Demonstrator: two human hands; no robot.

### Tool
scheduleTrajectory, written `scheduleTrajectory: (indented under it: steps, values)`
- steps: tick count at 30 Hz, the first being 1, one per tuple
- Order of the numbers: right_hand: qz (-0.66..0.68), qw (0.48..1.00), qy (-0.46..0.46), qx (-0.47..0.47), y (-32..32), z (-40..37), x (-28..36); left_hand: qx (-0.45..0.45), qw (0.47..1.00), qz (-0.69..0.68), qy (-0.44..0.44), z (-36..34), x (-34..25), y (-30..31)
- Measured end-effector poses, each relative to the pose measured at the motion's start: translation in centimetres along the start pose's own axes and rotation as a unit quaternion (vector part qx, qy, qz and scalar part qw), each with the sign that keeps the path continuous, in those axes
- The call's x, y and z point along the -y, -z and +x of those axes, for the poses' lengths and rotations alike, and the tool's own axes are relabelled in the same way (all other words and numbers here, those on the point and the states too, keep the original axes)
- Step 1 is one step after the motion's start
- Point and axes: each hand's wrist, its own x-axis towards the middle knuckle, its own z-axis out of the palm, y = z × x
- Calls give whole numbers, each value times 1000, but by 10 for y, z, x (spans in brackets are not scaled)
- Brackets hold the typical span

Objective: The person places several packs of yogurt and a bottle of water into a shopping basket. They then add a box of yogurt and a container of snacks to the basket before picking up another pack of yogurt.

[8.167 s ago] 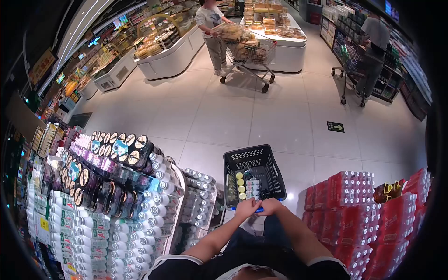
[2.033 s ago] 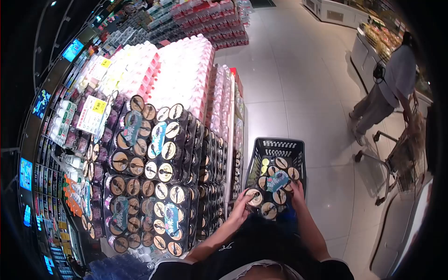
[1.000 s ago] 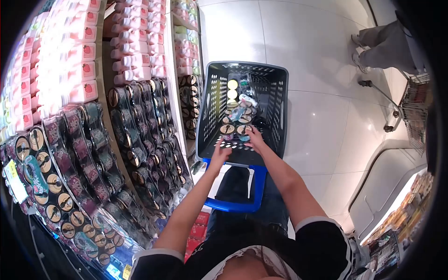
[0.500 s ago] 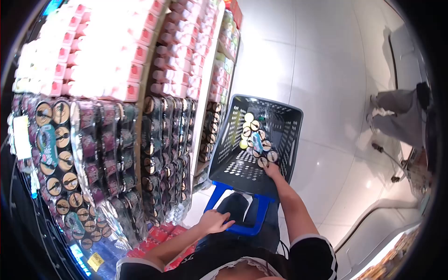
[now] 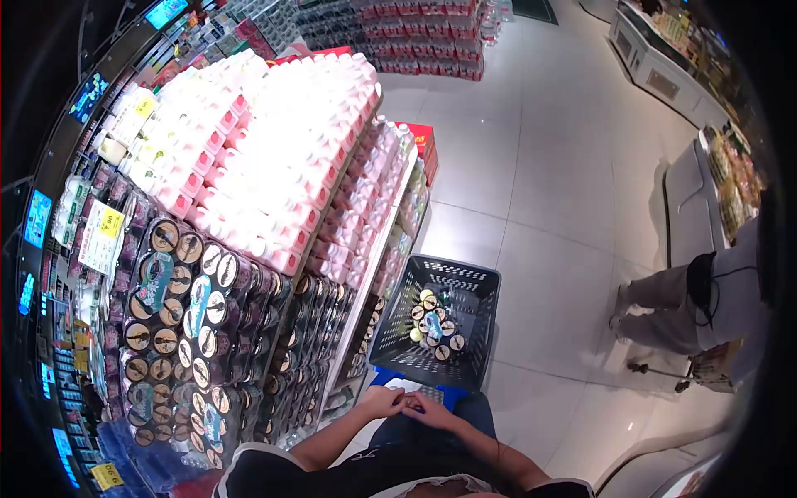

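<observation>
My left hand [image 5: 383, 402] and my right hand [image 5: 426, 410] meet at the fingertips in front of my waist, over the near end of a dark grey shopping basket [image 5: 480, 332]. Both look loosely open, fingers partly bent and overlapping, with nothing visible in them. Under and beside them shows the blue handle [image 5: 453, 397] of the basket. Inside lies a plastic-wrapped pack of round-lidded cups [image 5: 442, 353], with pale lids, a dark print and a teal label.
To the left stands a display of wrapped cup packs [image 5: 166, 332], with pink-and-white bottles [image 5: 282, 166] stacked higher up. A person in grey trousers [image 5: 664, 303] stands at the right beside a wheeled cart [image 5: 706, 373]. Tiled floor [image 5: 548, 249] runs ahead to stacked drinks [image 5: 423, 41].
My right hand has left the cups in the basket and come back to my left hand. The view has tilted up, showing more of the aisle and display.
</observation>
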Motion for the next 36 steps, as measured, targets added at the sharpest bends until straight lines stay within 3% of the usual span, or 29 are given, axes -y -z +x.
scheduleTrajectory:
  steps: [2,5,9,11,16,18,22,24,27,36]
  values:
    - [-237,970,-47,11,19,-14,57,6,1000,22,-8,19,0,12]
    - [-354,934,-6,-40,39,10,35,-23,999,21,-28,45,-2,35]
    - [-391,913,-9,-114,66,36,54,-56,995,37,-67,90,11,62]
    - [-392,910,-12,-135,85,45,61,-2,995,47,-83,116,11,84]
    - [-391,892,-23,-225,147,77,75,28,992,74,-94,199,7,130]
    - [-418,871,-33,-257,174,86,86,-18,989,81,-118,231,3,142]
    - [-442,839,-37,-315,240,95,92,23,992,60,-111,304,-15,166]
    - [-444,824,-13,-351,274,97,97,-23,995,63,-74,332,-28,172]
    - [-469,806,8,-361,324,97,113,-62,995,32,-77,375,-40,180]
    - [-542,781,28,-309,478,103,138,-5,999,-14,-49,491,-79,224]
